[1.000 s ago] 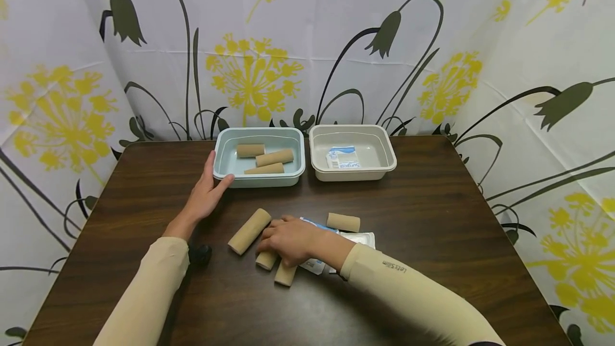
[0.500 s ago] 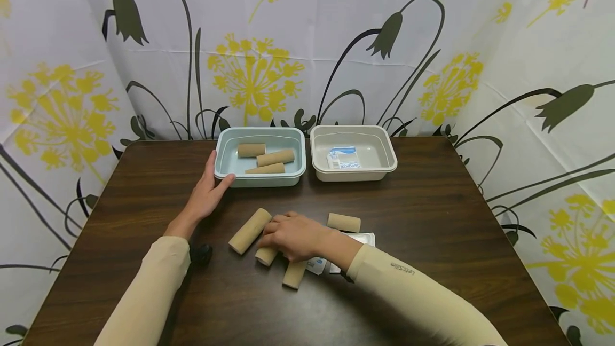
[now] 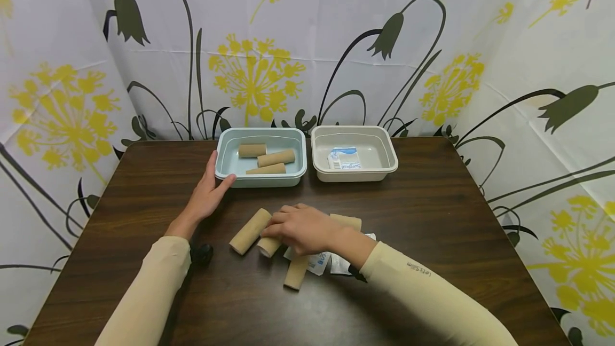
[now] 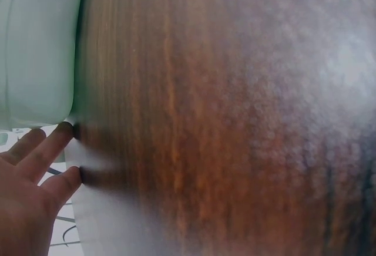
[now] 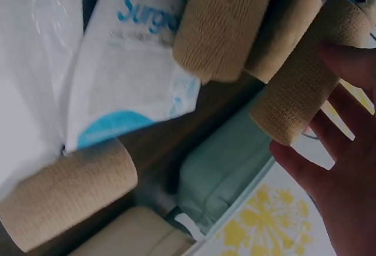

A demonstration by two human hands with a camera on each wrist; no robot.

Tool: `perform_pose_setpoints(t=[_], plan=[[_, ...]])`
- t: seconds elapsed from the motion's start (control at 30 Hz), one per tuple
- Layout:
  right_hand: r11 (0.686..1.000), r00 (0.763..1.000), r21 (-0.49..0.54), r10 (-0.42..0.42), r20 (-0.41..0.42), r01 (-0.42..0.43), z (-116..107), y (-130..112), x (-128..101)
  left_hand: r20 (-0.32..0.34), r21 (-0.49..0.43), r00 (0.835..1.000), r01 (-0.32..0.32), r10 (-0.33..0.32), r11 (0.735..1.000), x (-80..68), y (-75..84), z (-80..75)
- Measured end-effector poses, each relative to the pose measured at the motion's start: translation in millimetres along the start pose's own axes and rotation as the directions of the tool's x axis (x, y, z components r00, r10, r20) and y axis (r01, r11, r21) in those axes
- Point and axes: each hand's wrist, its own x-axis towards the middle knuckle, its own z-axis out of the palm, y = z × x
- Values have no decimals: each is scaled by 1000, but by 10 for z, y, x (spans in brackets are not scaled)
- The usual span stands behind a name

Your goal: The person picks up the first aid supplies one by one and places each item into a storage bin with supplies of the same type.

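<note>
Several tan bandage rolls lie on the dark wooden table (image 3: 432, 212). My right hand (image 3: 281, 226) lies over them with relaxed fingers, touching a short roll (image 3: 269, 246) beside a long roll (image 3: 249, 231). In the right wrist view its fingers (image 5: 338, 150) are stretched out along the long roll (image 5: 299, 86). Another roll (image 3: 296, 273) lies nearer me, and one (image 3: 347, 221) lies behind my wrist. White and blue packets (image 3: 319, 261) lie under my forearm. My left hand (image 3: 209, 186) rests flat against the front left corner of the light blue tub (image 3: 221, 146).
The blue tub holds three rolls (image 3: 275, 158). A beige tub (image 3: 390, 156) to its right holds one packet (image 3: 344, 158). A small black object (image 3: 203, 253) sits by my left forearm. Flowered curtains close in the table on three sides.
My right hand has slid slightly away from me over the rolls. The nearest roll and the packets have shifted right and toward me. My left hand has stayed still.
</note>
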Motion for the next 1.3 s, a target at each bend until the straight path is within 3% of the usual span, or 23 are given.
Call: perform_pose_setpoints(t=[0.33, 0.73, 0.87, 1.1, 1.3], plan=[[996, 983, -30, 74, -168, -80, -138, 196, 56, 4, 11, 1000, 6, -6, 1000, 3, -6, -1], [951, 898, -59, 264, -352, -302, -130, 516, 291, 0, 9, 1000, -11, 11, 1000, 17, -40, 4], [934, 882, -66, 305, -360, -350, -116, 585, 380, -1, 10, 1000, -13, 13, 1000, 21, -43, -4], [912, 884, -123, 336, -326, -392, -83, 623, 547, -4, 6, 1000, -24, 24, 1000, 3, -22, -21], [899, 872, -94, 383, -306, -427, -18, 675, 655, -2, -4, 999, -36, 36, 999, -5, -27, -18]])
